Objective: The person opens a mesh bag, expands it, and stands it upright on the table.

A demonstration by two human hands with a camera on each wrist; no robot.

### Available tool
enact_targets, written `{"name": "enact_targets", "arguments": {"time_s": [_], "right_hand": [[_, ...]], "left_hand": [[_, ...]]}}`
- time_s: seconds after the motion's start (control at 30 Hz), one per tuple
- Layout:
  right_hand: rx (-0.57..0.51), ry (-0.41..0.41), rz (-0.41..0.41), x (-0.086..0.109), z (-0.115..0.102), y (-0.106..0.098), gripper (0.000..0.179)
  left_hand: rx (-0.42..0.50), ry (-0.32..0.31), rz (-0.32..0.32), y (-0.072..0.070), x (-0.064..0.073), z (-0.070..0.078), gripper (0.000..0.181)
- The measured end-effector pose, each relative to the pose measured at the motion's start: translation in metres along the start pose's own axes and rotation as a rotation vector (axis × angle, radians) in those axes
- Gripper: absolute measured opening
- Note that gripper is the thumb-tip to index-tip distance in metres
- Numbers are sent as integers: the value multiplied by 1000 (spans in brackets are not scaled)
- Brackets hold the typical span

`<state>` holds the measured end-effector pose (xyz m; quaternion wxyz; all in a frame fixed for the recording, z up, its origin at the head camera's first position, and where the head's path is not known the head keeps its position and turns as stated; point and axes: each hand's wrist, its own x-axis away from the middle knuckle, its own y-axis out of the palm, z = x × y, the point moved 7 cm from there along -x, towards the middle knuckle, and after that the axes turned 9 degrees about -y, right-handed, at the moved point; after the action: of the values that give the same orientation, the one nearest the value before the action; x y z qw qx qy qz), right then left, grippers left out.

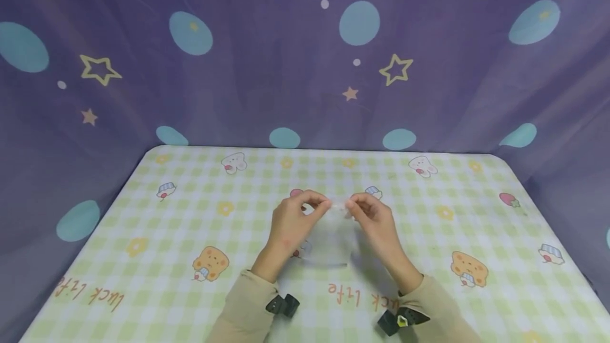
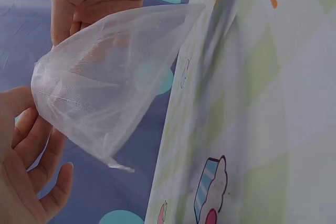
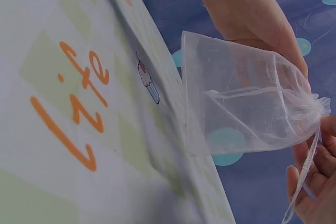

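A sheer white drawstring pouch (image 1: 333,240) hangs between my two hands over the tablecloth, its gathered mouth uppermost. My left hand (image 1: 293,221) pinches one side of the mouth between thumb and forefinger. On the opposite side, my right hand (image 1: 379,222) pinches the mouth the same way. Seen in the right wrist view, the pouch (image 3: 236,100) is flat and see-through, with a thin ribbon (image 3: 307,174) trailing past the right fingers. The left wrist view shows the pouch (image 2: 110,77) narrowing toward a lower corner, the other fingers of the left hand (image 2: 31,166) spread loosely beside it.
A green-and-white checked tablecloth (image 1: 181,226) with printed cartoon figures covers the table. Behind and at both sides hangs a purple curtain (image 1: 286,68) with stars and blue ovals. A dark camera is strapped to each wrist.
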<state>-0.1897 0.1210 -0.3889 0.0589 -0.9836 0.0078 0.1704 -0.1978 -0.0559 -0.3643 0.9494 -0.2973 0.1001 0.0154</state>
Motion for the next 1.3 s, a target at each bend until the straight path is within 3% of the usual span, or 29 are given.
{"name": "enact_targets", "arguments": {"time_s": [0.47,1.3], "right_hand": [[1,-55,-13,-3,-6,1,18],[20,-70,10,-2,-5,-6,15]], "left_hand": [[6,-26,2,-6,-4,-2,14],[8,-52,16,-9,-2,-6,16]]}}
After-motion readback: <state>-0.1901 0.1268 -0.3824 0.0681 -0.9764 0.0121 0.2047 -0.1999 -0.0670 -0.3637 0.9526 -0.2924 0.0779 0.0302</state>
